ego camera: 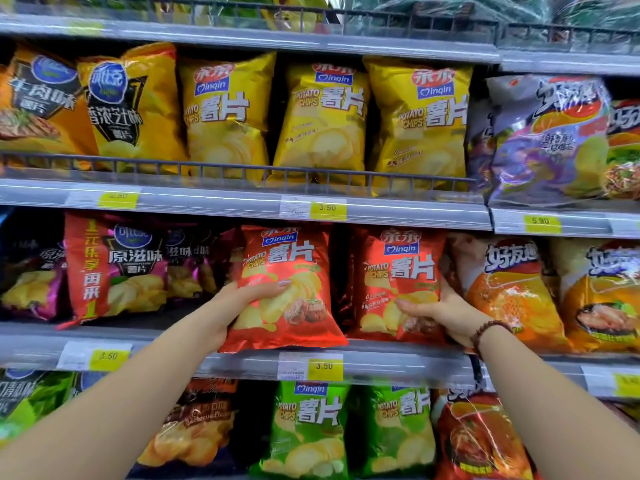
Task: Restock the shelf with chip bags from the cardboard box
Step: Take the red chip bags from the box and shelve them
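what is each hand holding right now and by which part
The left hand grips a red chip bag by its lower left edge. The right hand grips a second red chip bag by its lower right edge.

Grey metal shelf unit point(381, 220), 4 tiers visible, yellow price tags point(328, 211) on the front rails. Upper tier: 3 yellow chip bags point(322, 123) upright behind a wire guard point(242, 169). Middle tier: red chip bags point(398, 285); bottom tier: green chip bags point(308, 431).
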Action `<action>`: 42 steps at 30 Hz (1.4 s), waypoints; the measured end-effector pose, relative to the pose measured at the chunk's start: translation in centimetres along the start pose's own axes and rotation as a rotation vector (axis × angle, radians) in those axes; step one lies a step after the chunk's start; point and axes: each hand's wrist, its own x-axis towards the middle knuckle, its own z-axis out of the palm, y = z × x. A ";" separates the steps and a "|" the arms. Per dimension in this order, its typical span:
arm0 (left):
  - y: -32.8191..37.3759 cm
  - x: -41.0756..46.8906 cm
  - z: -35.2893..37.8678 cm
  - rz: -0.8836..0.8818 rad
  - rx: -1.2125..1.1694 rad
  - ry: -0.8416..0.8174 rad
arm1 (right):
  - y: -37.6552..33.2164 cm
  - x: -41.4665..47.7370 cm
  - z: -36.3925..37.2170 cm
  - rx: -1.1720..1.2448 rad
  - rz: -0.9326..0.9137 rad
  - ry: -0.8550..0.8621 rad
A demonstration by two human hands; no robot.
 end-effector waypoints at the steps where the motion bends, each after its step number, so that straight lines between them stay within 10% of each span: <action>1: -0.1 0.1 0.0 -0.006 -0.003 0.003 | 0.1 -0.3 -0.1 -0.007 0.021 -0.029; 11: 0.6 -0.8 0.1 -0.002 -0.010 -0.006 | -1.8 -2.8 -1.0 -0.181 0.196 -0.125; 19: 0.8 -0.7 0.1 0.011 -0.003 0.047 | -2.4 -7.1 5.3 -0.894 -0.323 0.619; 22: 0.5 -0.2 0.4 0.006 0.000 0.095 | -3.8 -7.3 9.1 -0.829 -0.542 0.371; 26: 0.5 0.8 0.9 0.006 0.041 0.103 | -5.1 -6.6 13.7 -0.496 -0.270 -0.011; 32: 0.5 2.6 1.9 0.218 0.359 0.420 | -4.4 -3.2 15.6 -0.576 -0.222 -0.004; 42: -0.4 9.7 2.2 0.234 0.719 0.265 | -2.8 5.1 15.9 -0.772 -0.128 0.026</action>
